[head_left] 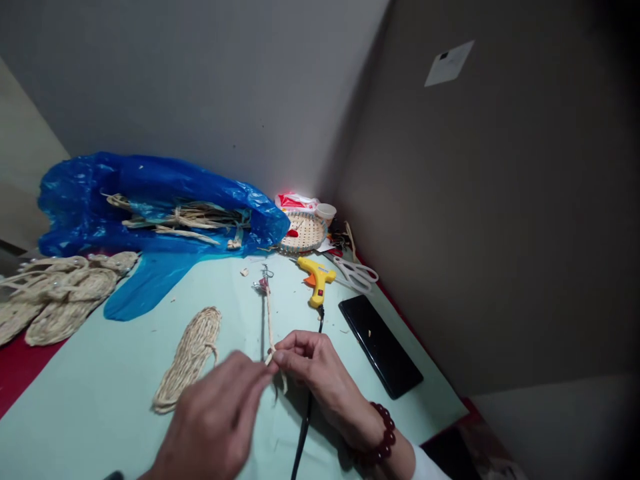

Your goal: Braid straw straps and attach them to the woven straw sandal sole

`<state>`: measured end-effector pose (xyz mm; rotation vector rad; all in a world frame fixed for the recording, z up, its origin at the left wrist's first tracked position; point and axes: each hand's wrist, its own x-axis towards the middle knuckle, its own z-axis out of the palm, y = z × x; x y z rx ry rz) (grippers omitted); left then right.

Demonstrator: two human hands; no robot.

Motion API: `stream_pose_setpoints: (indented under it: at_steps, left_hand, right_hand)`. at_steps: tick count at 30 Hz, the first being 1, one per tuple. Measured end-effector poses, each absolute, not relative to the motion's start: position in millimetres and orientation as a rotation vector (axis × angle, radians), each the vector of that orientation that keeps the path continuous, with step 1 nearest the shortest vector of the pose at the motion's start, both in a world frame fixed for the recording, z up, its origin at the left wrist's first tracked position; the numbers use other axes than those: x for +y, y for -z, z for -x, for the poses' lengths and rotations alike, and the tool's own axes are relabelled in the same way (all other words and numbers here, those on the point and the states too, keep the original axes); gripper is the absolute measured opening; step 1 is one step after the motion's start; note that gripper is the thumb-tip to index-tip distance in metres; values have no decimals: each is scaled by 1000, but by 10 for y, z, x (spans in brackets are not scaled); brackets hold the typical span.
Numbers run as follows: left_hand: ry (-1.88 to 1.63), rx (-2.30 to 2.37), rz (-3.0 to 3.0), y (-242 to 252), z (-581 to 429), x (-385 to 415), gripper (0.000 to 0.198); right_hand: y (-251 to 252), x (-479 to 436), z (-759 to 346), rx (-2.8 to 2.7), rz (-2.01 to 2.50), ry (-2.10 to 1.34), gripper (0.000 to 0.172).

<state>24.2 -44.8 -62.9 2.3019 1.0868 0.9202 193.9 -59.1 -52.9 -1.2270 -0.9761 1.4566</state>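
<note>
A straw cord [270,317] is pinched in the fingertips of the left hand [213,417] and right hand [320,377]. 1 woven sole [187,357] is laid near the left hand.

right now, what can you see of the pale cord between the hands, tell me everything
The cord is thin, pale beige, and looks like twisted plant fibre. It runs nearly straight from a small, partly reddish metal piece, over the pale green tabletop. The right hand pinches its lower part; the left hand, blurred, is at the same spot. A loose end hangs below them. How its top is fastened is too small to tell.
</note>
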Motion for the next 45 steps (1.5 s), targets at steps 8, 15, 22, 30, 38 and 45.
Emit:
stream_pose_setpoints:
  at_steps: [8,15,22,30,38,45]
  left_hand:
    - [-385,928,-1232,526,-367,-101,29]
    - [-445,1031,-1308,566,-344,-262,44]
    - [-422,952,-1505,448,-412,-93,36]
    - [-367,953,-1799,368,-447,21,21]
    - [-257,883,-1816,353,-393,125,25]
    - [-157,756,-1596,375,-407,252,25]
  right_hand:
    - [535,-588,-1994,-987,1215,-1522,17]
    - [546,-604,-1950,-1218,1469,-1259,14]
    - [567,-593,-1979,-1163,1297,-1350,14]
    - [529,-645,-1982,-1333,1451,-1171,19]
    - [503,-699,-1984,-1468,1583,-885,18]
    - [541,-708,-1962,-1607,1546,-618,15]
